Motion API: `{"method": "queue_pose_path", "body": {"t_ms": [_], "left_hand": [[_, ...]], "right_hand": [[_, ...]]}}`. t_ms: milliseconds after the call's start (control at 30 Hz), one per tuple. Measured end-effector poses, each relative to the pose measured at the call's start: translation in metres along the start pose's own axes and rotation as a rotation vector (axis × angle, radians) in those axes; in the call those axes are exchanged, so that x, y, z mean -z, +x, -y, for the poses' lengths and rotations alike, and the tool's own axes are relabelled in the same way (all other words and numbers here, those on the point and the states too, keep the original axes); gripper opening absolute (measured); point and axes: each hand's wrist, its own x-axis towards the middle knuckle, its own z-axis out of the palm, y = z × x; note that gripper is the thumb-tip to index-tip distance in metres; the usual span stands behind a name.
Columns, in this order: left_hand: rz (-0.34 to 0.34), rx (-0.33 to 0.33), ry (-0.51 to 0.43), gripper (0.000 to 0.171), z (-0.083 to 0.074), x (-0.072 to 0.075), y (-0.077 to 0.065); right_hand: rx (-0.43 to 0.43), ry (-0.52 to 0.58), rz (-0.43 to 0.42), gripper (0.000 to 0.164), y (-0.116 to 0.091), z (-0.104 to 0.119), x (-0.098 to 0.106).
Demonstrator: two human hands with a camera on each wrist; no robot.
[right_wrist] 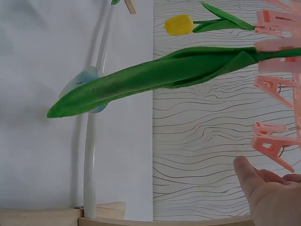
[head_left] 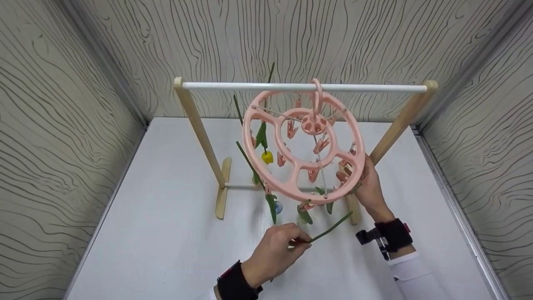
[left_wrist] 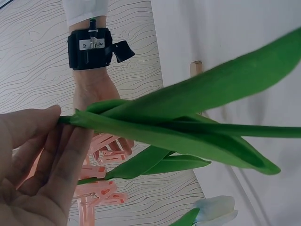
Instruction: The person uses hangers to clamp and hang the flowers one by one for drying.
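Note:
My left hand (head_left: 277,250) pinches the green stem (head_left: 333,228) of an artificial tulip between thumb and fingers. Its broad leaves (left_wrist: 188,96) fill the left wrist view; its bloom is outside that view. Above hangs a pink round clip hanger (head_left: 297,173), tilted, with its hook over a white bar (head_left: 250,86). My right hand (head_left: 370,191) holds the hanger's right rim, fingers reaching behind it near a pink clip (right_wrist: 273,146); the rim partly hides them. Several tulips hang bloom-down from the hanger, among them a yellow tulip (head_left: 267,157) and a pale blue tulip (head_left: 278,207).
A wooden stand with a left post (head_left: 202,137) and a right post (head_left: 399,123) carries the bar over a white table (head_left: 166,208). Wood-grain panels (head_left: 250,41) enclose the back and sides. Upright stems (head_left: 238,109) stick up by the hanger's left side.

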Motion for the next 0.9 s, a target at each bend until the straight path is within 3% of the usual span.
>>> {"method": "queue_pose_path", "body": {"t_ms": [167, 400, 600, 900], "left_hand": [[0.008, 0.009, 0.001, 0.013, 0.0, 0.0, 0.0], [0.015, 0.029, -0.03, 0.014, -0.001, 0.001, 0.0], [-0.007, -0.001, -0.036, 0.012, -0.001, 0.0, -0.002], [-0.032, -0.018, -0.034, 0.01, -0.003, 0.001, -0.005]], "right_hand": [[0.011, 0.04, -0.032, 0.071, 0.0, 0.0, 0.002], [-0.002, -0.033, -0.146, 0.051, -0.001, 0.005, 0.0], [0.002, -0.118, -0.257, 0.038, -0.006, 0.01, -0.005], [0.038, -0.19, -0.231, 0.03, -0.024, 0.018, -0.007]]}}
